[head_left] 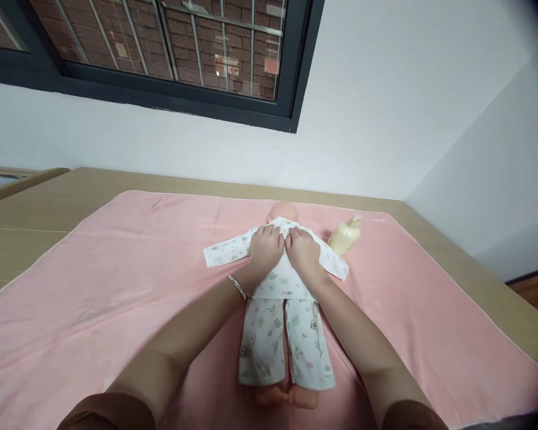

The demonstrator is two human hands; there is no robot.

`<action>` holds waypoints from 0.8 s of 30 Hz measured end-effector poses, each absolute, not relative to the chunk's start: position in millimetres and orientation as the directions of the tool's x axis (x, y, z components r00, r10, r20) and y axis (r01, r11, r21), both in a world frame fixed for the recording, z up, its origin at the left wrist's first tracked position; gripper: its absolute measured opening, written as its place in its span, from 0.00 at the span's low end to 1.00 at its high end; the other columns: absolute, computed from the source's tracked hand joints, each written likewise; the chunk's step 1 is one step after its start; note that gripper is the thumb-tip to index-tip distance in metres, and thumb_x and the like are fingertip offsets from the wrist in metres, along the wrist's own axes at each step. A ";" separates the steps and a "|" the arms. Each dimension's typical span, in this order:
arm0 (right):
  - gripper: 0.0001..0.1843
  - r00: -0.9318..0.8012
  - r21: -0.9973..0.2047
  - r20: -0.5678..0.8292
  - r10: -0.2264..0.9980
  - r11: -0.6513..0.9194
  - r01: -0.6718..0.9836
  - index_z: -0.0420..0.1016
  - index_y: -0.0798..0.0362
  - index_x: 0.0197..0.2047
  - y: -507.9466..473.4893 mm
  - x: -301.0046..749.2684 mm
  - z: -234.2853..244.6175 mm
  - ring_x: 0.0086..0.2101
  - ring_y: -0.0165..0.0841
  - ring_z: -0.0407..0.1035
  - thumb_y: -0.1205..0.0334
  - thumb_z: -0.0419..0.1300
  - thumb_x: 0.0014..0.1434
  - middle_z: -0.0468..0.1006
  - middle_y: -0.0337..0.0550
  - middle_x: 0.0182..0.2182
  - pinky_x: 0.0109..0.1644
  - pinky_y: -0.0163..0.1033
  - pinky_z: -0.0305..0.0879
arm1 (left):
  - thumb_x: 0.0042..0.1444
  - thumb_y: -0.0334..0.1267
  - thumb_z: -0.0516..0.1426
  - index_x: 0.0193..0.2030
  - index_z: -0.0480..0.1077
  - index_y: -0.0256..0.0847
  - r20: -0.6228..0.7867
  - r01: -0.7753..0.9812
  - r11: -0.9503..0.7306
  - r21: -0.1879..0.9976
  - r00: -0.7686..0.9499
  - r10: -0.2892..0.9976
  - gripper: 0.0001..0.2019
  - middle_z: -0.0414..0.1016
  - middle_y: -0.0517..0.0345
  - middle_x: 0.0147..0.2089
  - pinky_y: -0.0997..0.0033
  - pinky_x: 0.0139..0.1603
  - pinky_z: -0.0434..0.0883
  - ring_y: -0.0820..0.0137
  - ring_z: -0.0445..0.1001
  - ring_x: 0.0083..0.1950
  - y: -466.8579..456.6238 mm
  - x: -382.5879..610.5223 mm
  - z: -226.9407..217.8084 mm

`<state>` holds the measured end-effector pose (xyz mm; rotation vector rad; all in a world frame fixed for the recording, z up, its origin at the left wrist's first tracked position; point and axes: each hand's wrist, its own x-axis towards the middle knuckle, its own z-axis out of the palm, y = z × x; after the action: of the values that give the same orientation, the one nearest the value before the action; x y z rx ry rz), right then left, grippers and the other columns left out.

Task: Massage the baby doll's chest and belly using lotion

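A baby doll [283, 211] in a white printed shirt [275, 288] and matching trousers [263, 340] lies stretched out in front of me, head away from me and bare feet towards me. My left hand [267, 246] is on the upper part of the shirt, fingers curled on the cloth. Right beside it, my right hand [302, 248] grips the same area, and the two thumbs nearly meet at the middle. Both sleeves spread outwards past my hands. What the fingertips pinch is partly hidden.
A baby bottle [344, 236] with pale yellow contents lies by the doll's right-hand sleeve. Under everything spreads a pink blanket [116, 280] on a wooden surface [40, 206]. A white wall [363, 119] and a dark-framed window [179, 92] with bars stand behind.
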<state>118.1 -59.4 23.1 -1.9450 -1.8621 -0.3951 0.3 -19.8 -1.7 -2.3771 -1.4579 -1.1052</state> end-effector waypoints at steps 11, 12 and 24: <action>0.23 0.011 -0.206 0.398 0.917 0.078 0.975 0.65 0.52 0.63 -50.5 131.9 23.8 0.61 0.41 0.60 0.60 0.44 0.68 0.69 0.47 0.62 0.64 0.45 0.57 | 0.65 0.39 0.48 0.58 0.69 0.39 0.594 0.723 -0.601 0.340 0.329 0.734 0.18 0.71 0.49 0.61 0.53 0.68 0.60 0.60 0.65 0.65 -0.5 -4.8 -9.4; 0.23 0.007 -0.211 0.396 0.918 0.084 0.974 0.65 0.52 0.63 -50.1 132.6 23.4 0.62 0.42 0.60 0.60 0.44 0.68 0.68 0.47 0.62 0.64 0.46 0.57 | 0.65 0.38 0.48 0.57 0.69 0.39 0.603 0.720 -0.608 0.334 0.333 0.725 0.18 0.71 0.49 0.61 0.54 0.68 0.60 0.60 0.66 0.64 -1.0 -4.9 -9.2; 0.25 -0.094 -0.223 0.416 0.905 0.201 0.954 0.66 0.58 0.63 -40.7 135.0 15.3 0.63 0.41 0.59 0.65 0.43 0.67 0.68 0.52 0.62 0.67 0.49 0.54 | 0.66 0.36 0.47 0.46 0.74 0.40 0.656 0.815 -0.533 0.226 0.277 0.702 0.15 0.77 0.50 0.48 0.60 0.47 0.70 0.59 0.70 0.51 -17.4 -2.7 -5.0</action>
<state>135.0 -40.7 15.3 -1.7260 -2.0214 -0.1422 -2.7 -17.4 -5.0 -2.3826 -1.4293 -1.0965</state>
